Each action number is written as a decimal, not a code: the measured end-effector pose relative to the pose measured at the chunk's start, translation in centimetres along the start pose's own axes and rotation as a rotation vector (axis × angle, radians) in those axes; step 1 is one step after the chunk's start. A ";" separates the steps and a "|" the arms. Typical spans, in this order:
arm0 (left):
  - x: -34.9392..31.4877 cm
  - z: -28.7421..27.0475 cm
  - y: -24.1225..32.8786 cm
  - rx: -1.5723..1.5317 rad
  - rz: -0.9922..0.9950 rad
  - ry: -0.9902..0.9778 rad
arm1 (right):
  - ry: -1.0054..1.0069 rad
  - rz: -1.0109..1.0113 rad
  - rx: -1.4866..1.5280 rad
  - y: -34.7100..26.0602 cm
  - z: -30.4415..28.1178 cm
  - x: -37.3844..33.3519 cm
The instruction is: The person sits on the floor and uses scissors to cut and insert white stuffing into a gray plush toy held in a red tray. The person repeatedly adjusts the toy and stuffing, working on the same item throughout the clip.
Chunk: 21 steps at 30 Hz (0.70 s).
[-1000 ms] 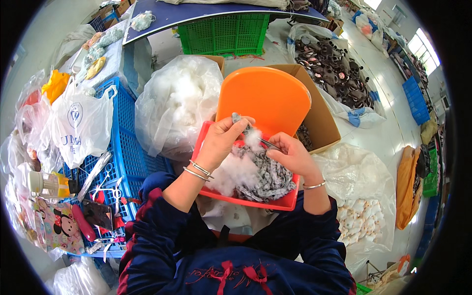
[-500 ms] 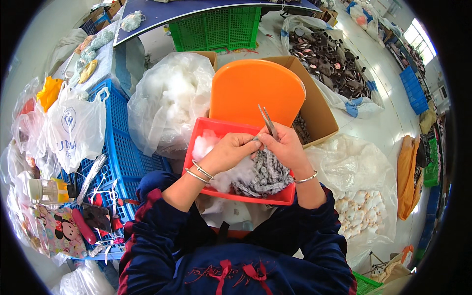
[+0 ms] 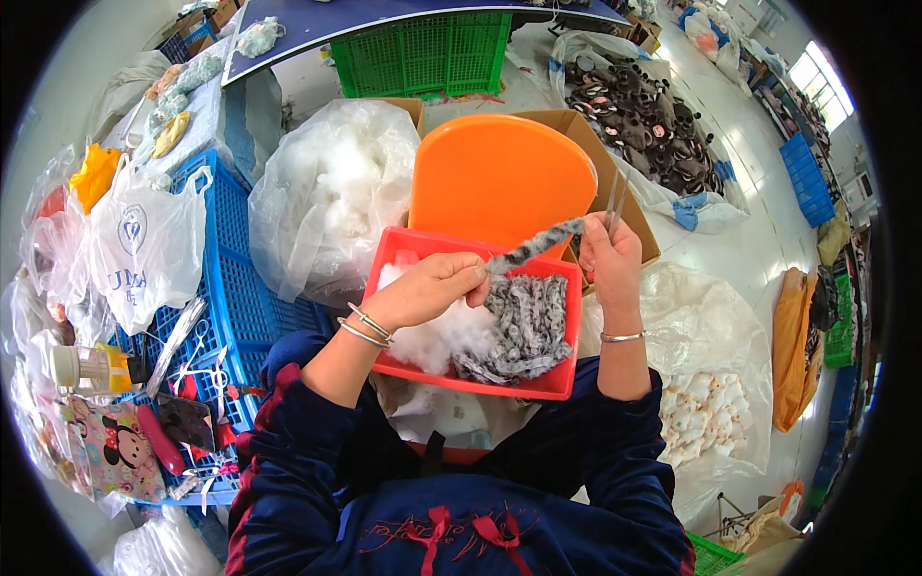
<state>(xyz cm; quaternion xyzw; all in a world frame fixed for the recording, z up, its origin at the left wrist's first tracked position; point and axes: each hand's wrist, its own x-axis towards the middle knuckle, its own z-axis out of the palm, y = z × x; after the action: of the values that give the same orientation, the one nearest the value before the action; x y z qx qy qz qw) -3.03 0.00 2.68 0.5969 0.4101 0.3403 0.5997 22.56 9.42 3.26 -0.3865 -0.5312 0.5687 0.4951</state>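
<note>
A grey-and-black striped furry strip point(image 3: 540, 246) is stretched between my hands above a red plastic tray point(image 3: 519, 392). My left hand point(image 3: 432, 290) pinches its lower end between thumb and fingers. At the other end, my right hand point(image 3: 613, 257) is closed on the strip and also holds metal tweezers point(image 3: 618, 195), tips pointing up. Under my hands, white fibre stuffing point(image 3: 437, 336) fills the tray's left part. A pile of similar grey furry strips point(image 3: 530, 331) lies in its right part.
Behind the tray rises an orange chair back point(image 3: 504, 178), with a cardboard box point(image 3: 629, 226) beside it. A bag of white stuffing point(image 3: 331, 192) stands left, near blue crates point(image 3: 254, 288) carrying scissors. To the right lies a plastic bag of small white pieces point(image 3: 706, 413).
My hands have moved apart. The right one went right and slightly up with the tweezers, drawing the furry strip out straight; the left one shifted slightly left.
</note>
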 end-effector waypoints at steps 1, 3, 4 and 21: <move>0.0 0.2 -0.3 -0.028 -0.019 0.021 | -0.015 0.007 0.007 0.0 0.1 0.0; 0.1 0.7 0.2 -0.135 -0.070 0.108 | -0.037 0.026 0.022 0.4 0.2 -0.3; 0.2 1.1 0.7 -0.213 -0.099 0.178 | -0.045 0.020 0.045 0.6 0.4 -0.4; 1.0 2.2 -0.3 -0.241 -0.020 0.337 | -0.033 0.114 0.325 0.6 3.7 -1.6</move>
<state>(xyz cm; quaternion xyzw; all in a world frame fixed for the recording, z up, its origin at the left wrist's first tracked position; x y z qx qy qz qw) -0.66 -0.12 2.17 0.4515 0.4671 0.4758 0.5930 19.19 7.09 3.01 -0.3215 -0.4176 0.6804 0.5092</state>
